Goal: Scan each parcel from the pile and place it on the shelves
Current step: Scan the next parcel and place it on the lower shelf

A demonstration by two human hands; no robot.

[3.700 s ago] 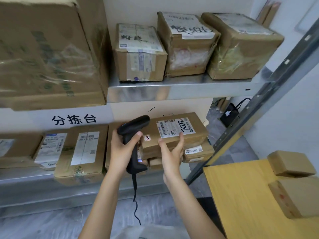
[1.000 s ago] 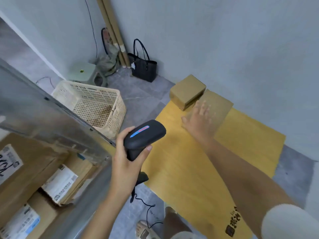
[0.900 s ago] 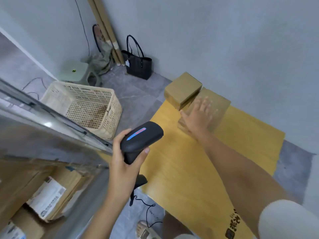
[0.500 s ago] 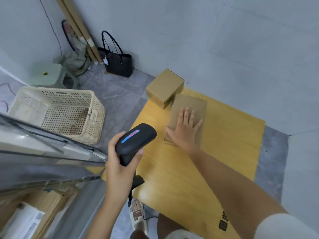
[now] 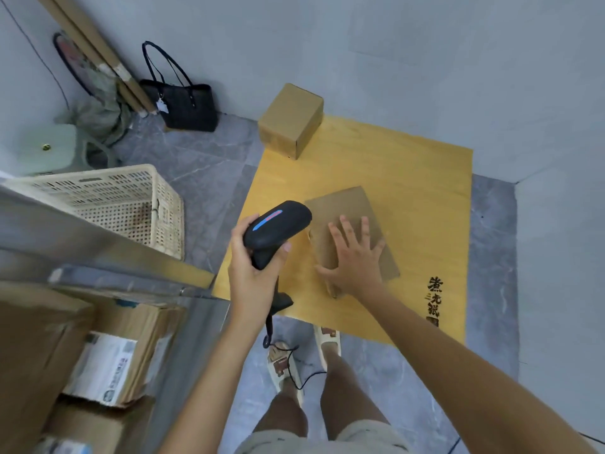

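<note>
A flat brown parcel [image 5: 347, 208] lies on the yellow low table [image 5: 419, 178]. My right hand [image 5: 355, 257] presses on its near half, fingers spread and straight, thumb at its near-left edge. My left hand [image 5: 252, 280] grips a black barcode scanner [image 5: 278, 227] by its handle, just left of the parcel, with the scanner head pointing towards it. A second, cube-shaped brown parcel [image 5: 291, 117] sits at the table's far left corner. The metal shelf [image 5: 98, 257] stands at my left, with labelled parcels [image 5: 111, 365] on a lower level.
A cream plastic basket [image 5: 108, 198] stands on the grey floor beside the shelf. Behind it are a green stool [image 5: 49, 149], a black handbag [image 5: 186, 106] and cardboard tubes [image 5: 98, 50] against the wall. The scanner's cable [image 5: 294, 362] hangs by my feet.
I turned from the shelf to the table. My right hand landed on the flat parcel and slid it away from the cube parcel, towards me and the table's middle. The scanner stayed in my left hand.
</note>
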